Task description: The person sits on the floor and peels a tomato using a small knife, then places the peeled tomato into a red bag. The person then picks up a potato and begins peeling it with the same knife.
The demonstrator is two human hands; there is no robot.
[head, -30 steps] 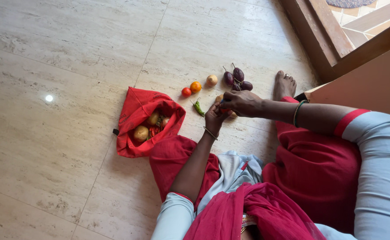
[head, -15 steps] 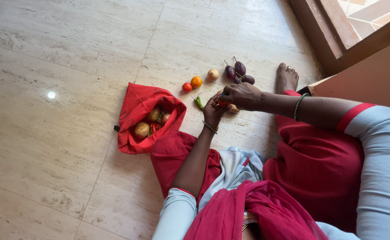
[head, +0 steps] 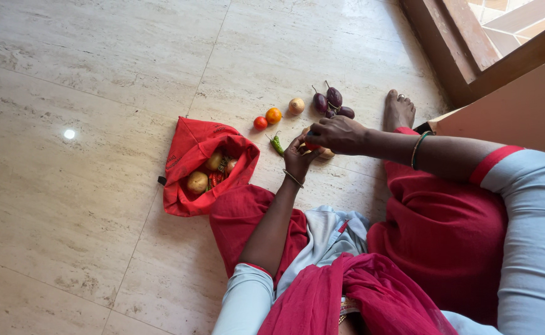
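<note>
Head view: the left hand [head: 298,158] and the right hand [head: 337,134] meet above the marble floor [head: 67,205], fingers closed together around a small red vegetable [head: 311,146], mostly hidden between them. A green chilli [head: 276,144] lies just beside the left hand. Two tomatoes [head: 267,119], an onion [head: 296,105] and three aubergines [head: 332,103] lie beyond. An open red cloth bag [head: 192,155] holding potatoes [head: 197,182] rests well apart on the left.

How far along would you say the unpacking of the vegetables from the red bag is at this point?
Done: two tomatoes, an onion, three small aubergines and a green chilli lie on the floor. In hand: both hands meet around a small red thing. Left: potatoes remain inside the open red bag.
</note>
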